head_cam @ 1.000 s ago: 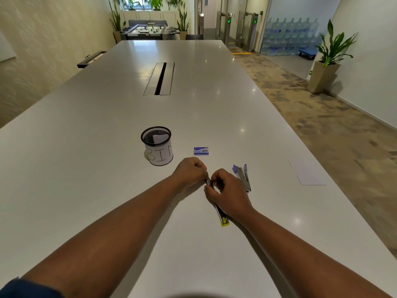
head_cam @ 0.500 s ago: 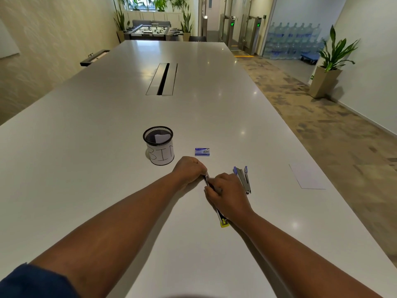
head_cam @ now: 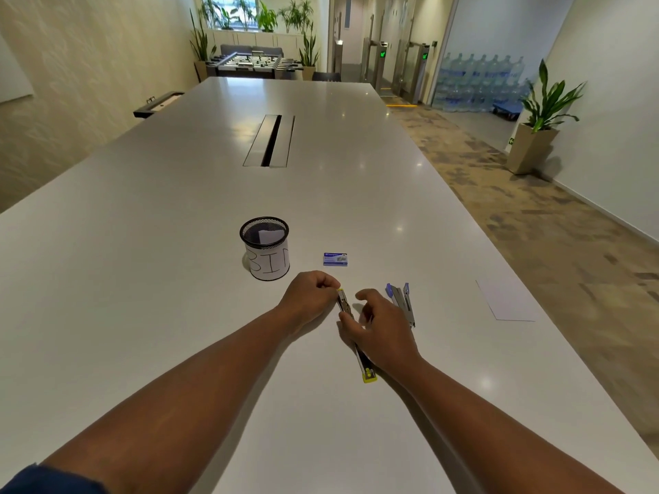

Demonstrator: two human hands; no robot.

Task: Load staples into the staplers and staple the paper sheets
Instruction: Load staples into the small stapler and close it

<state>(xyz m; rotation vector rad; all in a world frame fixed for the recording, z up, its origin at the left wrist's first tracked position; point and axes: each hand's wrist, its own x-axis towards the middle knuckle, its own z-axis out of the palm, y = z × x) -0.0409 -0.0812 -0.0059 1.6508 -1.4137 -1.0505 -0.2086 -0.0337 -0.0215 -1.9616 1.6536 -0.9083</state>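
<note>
A yellow-tipped stapler (head_cam: 364,365) lies opened out flat on the white table (head_cam: 178,279), stretching from my left fingertips toward me. My left hand (head_cam: 309,294) pinches its far end. My right hand (head_cam: 381,333) rests over its middle, thumb pressing the metal channel, fingers lifted and spread. A blue stapler (head_cam: 403,302) lies opened just right of my right hand. A small blue staple box (head_cam: 335,259) sits beyond my hands. White paper sheets (head_cam: 504,299) lie at the table's right edge.
A black mesh cup labelled BIN (head_cam: 265,248), with a paper scrap inside, stands left of the staple box. A cable slot (head_cam: 271,140) runs along the table's middle. The table's right edge drops to a carpeted floor with a potted plant (head_cam: 542,115).
My right hand's fingers have lifted and spread off the yellow stapler, exposing its far end with the metal channel. My left hand stays pinched at that end. The camera view shifted slightly.
</note>
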